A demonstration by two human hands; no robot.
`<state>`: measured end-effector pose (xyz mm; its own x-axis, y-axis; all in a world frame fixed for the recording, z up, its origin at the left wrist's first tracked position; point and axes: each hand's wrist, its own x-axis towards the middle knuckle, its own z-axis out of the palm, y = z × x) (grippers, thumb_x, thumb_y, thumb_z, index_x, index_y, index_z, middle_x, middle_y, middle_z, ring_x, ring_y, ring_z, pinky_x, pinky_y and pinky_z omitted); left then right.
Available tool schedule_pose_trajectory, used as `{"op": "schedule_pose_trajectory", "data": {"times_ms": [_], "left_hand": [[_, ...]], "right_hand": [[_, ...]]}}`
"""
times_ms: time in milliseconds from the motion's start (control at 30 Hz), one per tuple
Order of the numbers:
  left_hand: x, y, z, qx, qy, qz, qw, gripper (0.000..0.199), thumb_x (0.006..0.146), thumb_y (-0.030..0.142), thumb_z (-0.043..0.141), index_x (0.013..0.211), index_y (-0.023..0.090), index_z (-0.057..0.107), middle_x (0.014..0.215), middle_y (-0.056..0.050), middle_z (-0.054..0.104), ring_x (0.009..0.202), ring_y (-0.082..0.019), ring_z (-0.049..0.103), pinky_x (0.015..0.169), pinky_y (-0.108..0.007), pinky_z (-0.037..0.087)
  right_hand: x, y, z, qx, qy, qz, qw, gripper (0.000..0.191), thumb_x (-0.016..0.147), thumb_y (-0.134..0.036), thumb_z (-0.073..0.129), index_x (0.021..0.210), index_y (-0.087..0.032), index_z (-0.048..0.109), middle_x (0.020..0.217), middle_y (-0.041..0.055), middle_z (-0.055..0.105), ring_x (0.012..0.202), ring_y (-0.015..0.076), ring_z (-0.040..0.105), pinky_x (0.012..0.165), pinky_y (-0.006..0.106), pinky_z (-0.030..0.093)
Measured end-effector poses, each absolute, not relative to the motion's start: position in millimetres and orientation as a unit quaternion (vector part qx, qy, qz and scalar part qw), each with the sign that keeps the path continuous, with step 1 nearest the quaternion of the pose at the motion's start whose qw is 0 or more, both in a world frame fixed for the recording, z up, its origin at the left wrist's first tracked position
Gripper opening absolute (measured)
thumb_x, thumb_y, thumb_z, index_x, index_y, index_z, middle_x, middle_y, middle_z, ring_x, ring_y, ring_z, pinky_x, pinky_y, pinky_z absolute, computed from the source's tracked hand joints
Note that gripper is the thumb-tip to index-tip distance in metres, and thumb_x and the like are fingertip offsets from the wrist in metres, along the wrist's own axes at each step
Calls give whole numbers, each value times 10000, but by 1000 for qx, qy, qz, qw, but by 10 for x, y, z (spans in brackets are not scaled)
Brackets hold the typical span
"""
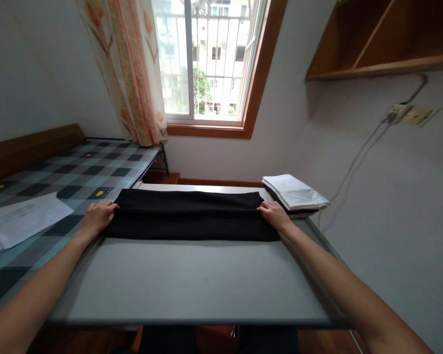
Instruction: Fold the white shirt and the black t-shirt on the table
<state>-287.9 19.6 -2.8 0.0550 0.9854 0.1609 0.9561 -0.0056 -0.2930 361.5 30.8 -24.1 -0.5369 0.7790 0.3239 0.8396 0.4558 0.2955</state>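
A black cloth [192,216] lies in a long, flat band across the far half of the white table [199,280], with a crease or edge running along its length. My left hand [99,216] pinches the cloth at its left end. At the opposite end, my right hand [275,215] is closed on the cloth between thumb and fingers. Just beyond my right hand, a stack of folded cloths [295,191], white on top and black beneath, sits at the table's far right corner.
On the left is a bed with a checked cover [110,172] and sheets of paper [29,219]. A curtain [133,73] hangs beside the barred window. At the right, cables run from a wall socket [395,114] below a wooden shelf [384,66].
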Motion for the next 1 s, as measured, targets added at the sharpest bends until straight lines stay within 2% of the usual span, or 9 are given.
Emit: {"op": "schedule_pose_trajectory", "data": {"times_ms": [167, 367, 567, 800, 900, 1000], "left_hand": [[-2869, 179, 36, -709, -686, 27, 162, 287, 886, 184, 439, 1077, 177, 654, 1119, -83, 650, 1023, -239, 571, 829, -330, 386], [-2892, 196, -36, -743, -658, 17, 120, 294, 842, 162, 450, 1013, 169, 688, 1087, -121, 655, 1044, -298, 571, 851, -401, 404], [-2828, 242, -93, -777, -624, -12, 76, 361, 799, 194, 450, 1073, 232, 682, 1127, -94, 651, 1067, -287, 582, 902, -408, 412], [-2895, 233, -76, -779, -622, -32, 77, 343, 839, 233, 391, 993, 208, 697, 1070, -113, 651, 952, -272, 618, 857, -398, 445], [-2868, 200, -73, -776, -625, -26, 74, 317, 822, 231, 413, 953, 229, 702, 1054, -98, 658, 958, -268, 615, 851, -390, 445], [-2792, 171, -91, -772, -632, -19, 71, 299, 796, 243, 442, 939, 237, 705, 1046, -87, 662, 981, -268, 602, 846, -384, 434]], "right_hand": [[3686, 350, -228, -489, -850, -171, 93, 200, 857, -149, 584, 1023, -179, 690, 976, 86, 673, 920, 235, 611, 809, 340, 416], [3778, 413, -328, -470, -868, -87, 138, 204, 871, -166, 569, 1024, -208, 698, 1037, 63, 671, 955, 203, 629, 850, 331, 457], [3709, 411, -253, -470, -868, -135, 79, 202, 893, -154, 533, 947, -195, 723, 966, 72, 674, 891, 201, 613, 824, 326, 436], [3626, 316, -149, -493, -841, -221, 40, 218, 931, -205, 493, 897, -178, 707, 946, 96, 671, 902, 247, 573, 795, 357, 356], [3590, 276, -176, -494, -839, -227, 22, 222, 923, -189, 484, 846, -178, 692, 905, 98, 660, 880, 252, 562, 787, 363, 334], [3552, 254, -220, -511, -831, -220, 13, 209, 907, -156, 479, 873, -174, 685, 925, 106, 653, 888, 252, 563, 790, 362, 330]]}}
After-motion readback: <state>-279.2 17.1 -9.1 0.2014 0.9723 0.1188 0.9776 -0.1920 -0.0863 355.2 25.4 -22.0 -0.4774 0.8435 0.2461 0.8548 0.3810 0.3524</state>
